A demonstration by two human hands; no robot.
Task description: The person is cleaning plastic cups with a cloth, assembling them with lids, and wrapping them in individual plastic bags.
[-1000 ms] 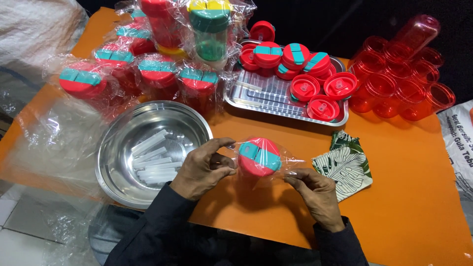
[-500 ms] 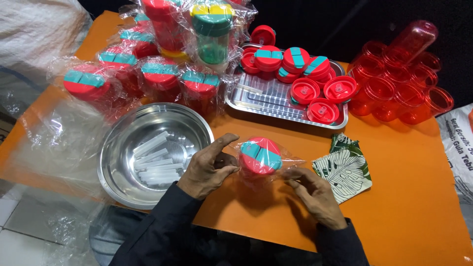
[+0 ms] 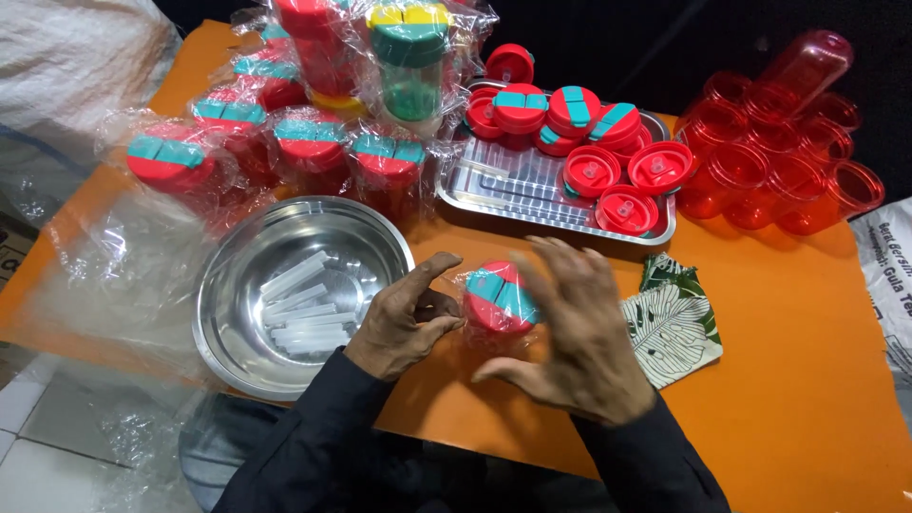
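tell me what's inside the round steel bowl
The steel bowl holds a loose pile of clear plastic sticks. The left hand covers its near right rim, so anything lying there is hidden.

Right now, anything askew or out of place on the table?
Mostly orderly. One red tumbler lies tilted on top of the upright cluster of red tumblers at the back right. A loose red lid sits outside the steel tray, behind it. No spills or visible damage.
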